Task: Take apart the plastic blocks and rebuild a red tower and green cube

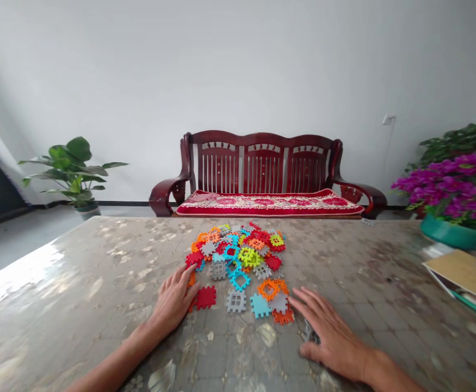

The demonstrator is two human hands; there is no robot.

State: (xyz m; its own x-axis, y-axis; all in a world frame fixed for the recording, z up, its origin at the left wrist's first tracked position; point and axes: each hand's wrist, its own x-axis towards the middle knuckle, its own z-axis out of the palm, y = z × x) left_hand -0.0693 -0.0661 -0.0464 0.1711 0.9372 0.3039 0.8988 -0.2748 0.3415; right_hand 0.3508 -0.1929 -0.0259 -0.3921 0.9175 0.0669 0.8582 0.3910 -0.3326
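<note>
A heap of colourful plastic interlocking tiles (249,257) with notched edges lies on the table in front of me. My left hand (175,296) rests at the heap's left side, fingers stretched, over an orange tile and beside a red square tile (206,297). On the right, my right hand (328,332) is spread, its fingertips near an orange tile (283,316) and a light blue tile (260,306). A grey tile (310,331) shows partly beneath that hand. Between the hands lies a grey window-pattern tile (236,301).
The patterned table (111,283) spreads to both sides. At right stand purple flowers in a teal pot (453,231), with books and papers (466,275) before them. Beyond the table is a dark red wooden bench (262,163); a potted plant (78,174) stands at left.
</note>
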